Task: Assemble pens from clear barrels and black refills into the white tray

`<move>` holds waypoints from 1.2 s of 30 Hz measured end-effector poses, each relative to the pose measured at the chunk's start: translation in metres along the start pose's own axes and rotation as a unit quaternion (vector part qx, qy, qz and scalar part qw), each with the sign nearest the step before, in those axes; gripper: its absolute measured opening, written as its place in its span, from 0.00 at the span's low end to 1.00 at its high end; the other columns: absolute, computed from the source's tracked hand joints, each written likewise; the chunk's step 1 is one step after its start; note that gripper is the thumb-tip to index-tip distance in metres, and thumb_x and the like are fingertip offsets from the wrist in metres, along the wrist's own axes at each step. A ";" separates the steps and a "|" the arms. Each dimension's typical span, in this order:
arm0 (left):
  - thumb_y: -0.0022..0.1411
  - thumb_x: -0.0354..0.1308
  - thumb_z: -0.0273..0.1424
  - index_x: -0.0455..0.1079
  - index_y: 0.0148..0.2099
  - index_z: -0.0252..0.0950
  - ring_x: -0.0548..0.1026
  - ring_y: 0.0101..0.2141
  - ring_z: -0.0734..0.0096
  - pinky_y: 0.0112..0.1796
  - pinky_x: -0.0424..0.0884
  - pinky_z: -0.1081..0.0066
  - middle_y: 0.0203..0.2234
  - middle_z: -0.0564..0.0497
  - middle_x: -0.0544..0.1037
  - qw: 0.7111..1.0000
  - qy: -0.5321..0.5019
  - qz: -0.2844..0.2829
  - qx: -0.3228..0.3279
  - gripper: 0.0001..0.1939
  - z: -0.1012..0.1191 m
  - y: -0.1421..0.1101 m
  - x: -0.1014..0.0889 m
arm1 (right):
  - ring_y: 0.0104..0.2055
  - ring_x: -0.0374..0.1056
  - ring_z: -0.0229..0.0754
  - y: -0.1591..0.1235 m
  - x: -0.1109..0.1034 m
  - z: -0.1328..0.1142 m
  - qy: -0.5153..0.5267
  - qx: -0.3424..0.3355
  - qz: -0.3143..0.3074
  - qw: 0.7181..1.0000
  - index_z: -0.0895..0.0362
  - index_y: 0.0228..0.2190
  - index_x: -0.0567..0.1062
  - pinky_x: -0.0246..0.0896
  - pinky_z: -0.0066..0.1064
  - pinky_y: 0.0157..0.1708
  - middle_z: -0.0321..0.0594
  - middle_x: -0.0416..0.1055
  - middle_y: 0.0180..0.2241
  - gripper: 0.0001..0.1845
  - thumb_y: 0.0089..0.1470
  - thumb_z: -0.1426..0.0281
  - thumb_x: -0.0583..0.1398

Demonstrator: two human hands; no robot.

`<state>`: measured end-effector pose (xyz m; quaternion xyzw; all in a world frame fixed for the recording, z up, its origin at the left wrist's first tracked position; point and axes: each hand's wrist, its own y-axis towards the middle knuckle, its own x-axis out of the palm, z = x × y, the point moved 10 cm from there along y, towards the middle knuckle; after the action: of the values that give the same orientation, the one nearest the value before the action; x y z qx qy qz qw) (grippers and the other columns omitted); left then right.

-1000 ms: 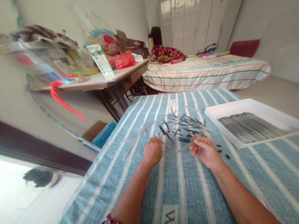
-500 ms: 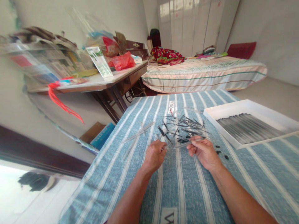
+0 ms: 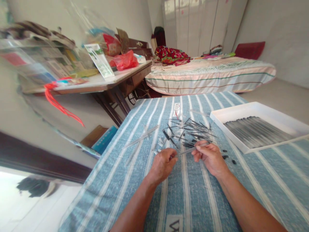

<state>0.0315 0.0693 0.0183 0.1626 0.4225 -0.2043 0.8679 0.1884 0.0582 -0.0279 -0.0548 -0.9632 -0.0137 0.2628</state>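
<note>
A slim, clear pen barrel [image 3: 187, 151] spans the gap between my hands, above the striped cloth. My right hand [image 3: 209, 156] pinches its right end between thumb and fingers. Closed fingers of my left hand [image 3: 165, 162] meet the left end; any small part inside them is hidden. Just beyond lies a loose pile of thin black pen refills [image 3: 196, 127]. Small whitish clear pieces [image 3: 161, 141] sit beside my left hand. Several small black plugs [image 3: 225, 157] lie right of my right hand. More clear barrels [image 3: 142, 136] rest farther left.
A white box [image 3: 246, 149] at the right holds a row of dark-filled pens [image 3: 258, 130]. Blue-and-white striped cloth [image 3: 116, 193] covers the table. A cluttered desk [image 3: 106, 84] stands at the left, with a bed [image 3: 210, 75] behind.
My left hand has moved right, bringing its fingers to the left end of the pen barrel. Whitish pieces it partly covered show more now. My right hand stays nearly in place.
</note>
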 end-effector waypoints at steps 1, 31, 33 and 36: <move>0.55 0.52 0.28 0.66 0.33 0.36 0.68 0.28 0.73 0.31 0.62 0.74 0.26 0.53 0.71 1.000 0.000 -0.006 0.000 0.04 0.000 0.000 0.001 | 0.15 0.66 0.37 0.000 0.000 0.000 0.001 0.000 0.001 1.000 0.60 0.28 0.73 0.61 0.26 0.15 0.41 0.75 0.21 0.11 0.42 0.67 0.65; 0.53 0.56 0.35 0.66 0.29 0.33 0.58 0.15 0.83 0.17 0.52 0.79 0.15 0.58 0.65 0.893 -0.424 0.000 -0.149 0.09 -0.009 -0.008 0.020 | 0.14 0.68 0.39 -0.012 0.020 0.007 0.062 0.025 -0.025 0.997 0.60 0.26 0.73 0.62 0.26 0.14 0.39 0.74 0.18 0.08 0.43 0.68 0.64; 0.53 0.56 0.35 0.66 0.28 0.33 0.58 0.14 0.83 0.17 0.52 0.79 0.14 0.58 0.65 0.893 -0.425 -0.003 -0.150 0.09 -0.009 -0.008 0.021 | 0.14 0.68 0.40 -0.013 0.021 0.008 0.069 0.027 -0.027 0.997 0.60 0.26 0.73 0.63 0.27 0.15 0.40 0.75 0.18 0.08 0.44 0.68 0.64; 0.52 0.56 0.35 0.65 0.27 0.33 0.57 0.14 0.83 0.16 0.51 0.80 0.14 0.58 0.65 0.891 -0.426 -0.007 -0.159 0.09 -0.009 -0.009 0.021 | 0.14 0.69 0.40 -0.013 0.023 0.010 0.077 0.027 -0.029 0.996 0.60 0.25 0.73 0.63 0.28 0.15 0.40 0.75 0.18 0.08 0.43 0.69 0.64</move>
<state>0.0329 0.0613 -0.0052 -0.0827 0.0405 -0.1903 0.9774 0.1626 0.0480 -0.0248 -0.0189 -0.9414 0.0006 0.3367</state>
